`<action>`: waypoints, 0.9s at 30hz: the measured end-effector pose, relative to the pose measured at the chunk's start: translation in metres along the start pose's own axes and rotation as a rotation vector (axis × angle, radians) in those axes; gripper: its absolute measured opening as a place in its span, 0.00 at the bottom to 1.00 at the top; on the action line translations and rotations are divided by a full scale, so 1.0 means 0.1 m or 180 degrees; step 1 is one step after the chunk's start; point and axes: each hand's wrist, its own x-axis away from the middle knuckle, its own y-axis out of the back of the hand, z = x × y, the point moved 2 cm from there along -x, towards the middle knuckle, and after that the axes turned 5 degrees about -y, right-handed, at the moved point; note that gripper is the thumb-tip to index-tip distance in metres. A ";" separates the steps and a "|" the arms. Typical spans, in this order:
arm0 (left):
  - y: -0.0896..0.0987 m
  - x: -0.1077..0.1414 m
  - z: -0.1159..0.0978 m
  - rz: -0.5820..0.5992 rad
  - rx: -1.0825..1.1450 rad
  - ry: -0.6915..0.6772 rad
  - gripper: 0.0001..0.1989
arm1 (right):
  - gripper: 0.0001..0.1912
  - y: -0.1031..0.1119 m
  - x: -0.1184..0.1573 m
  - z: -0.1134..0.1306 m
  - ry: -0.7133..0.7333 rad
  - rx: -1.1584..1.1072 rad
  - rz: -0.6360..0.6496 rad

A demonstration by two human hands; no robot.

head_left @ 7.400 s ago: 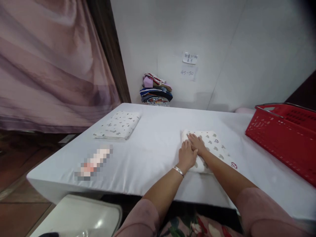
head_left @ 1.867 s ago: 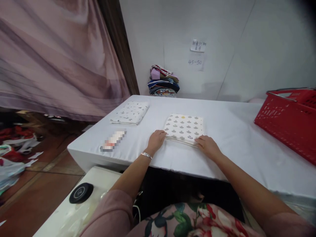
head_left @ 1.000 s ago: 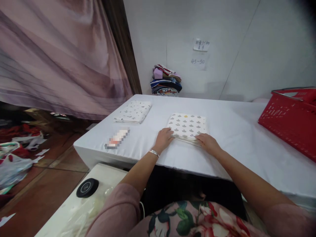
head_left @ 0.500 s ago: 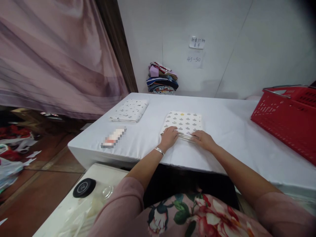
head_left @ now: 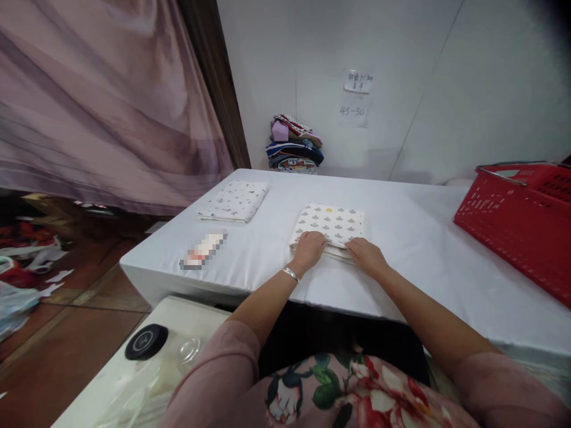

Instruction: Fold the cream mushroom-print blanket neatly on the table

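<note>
A folded white cloth with grey cloud-like prints (head_left: 330, 221) lies on the white-covered table (head_left: 401, 220) in front of me. My left hand (head_left: 310, 249), with a silver bracelet at the wrist, holds the near edge of this cloth, left of its middle. At the near right corner my right hand (head_left: 366, 255) grips the same edge, fingertips on the fabric. Layers show between the two hands. Farther left lies a second folded white cloth with small prints (head_left: 235, 201).
A blurred-out flat object (head_left: 204, 249) lies at the table's left. A red basket (head_left: 517, 226) stands at the right. Folded fabrics (head_left: 294, 145) are piled by the wall. A lower white surface (head_left: 107, 380) at the left bears a black round object (head_left: 146, 342).
My left hand has slid slightly right along the cloth's near edge, and the edge layers look shifted. My right hand stays nearly in place. The view has tilted slightly.
</note>
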 end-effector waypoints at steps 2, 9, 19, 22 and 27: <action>-0.03 0.01 0.01 0.0139 -0.0005 -0.0010 0.07 | 0.16 -0.02 0.02 0.01 0.0137 0.0075 0.0022; -0.05 0.02 0.03 0.0186 -0.0270 0.0038 0.11 | 0.16 0.03 0.07 0.06 0.0365 0.0083 0.0137; -0.08 0.13 -0.01 0.0106 -0.0094 -0.0080 0.12 | 0.15 0.00 0.03 -0.02 0.0077 -0.0305 0.0127; -0.07 0.15 -0.04 0.0040 -0.0074 -0.0202 0.10 | 0.15 0.05 0.01 -0.01 0.0130 -0.0346 0.0231; -0.06 0.13 -0.07 0.0044 -0.0159 -0.0261 0.09 | 0.15 0.07 0.02 0.03 0.0015 -0.0165 0.0143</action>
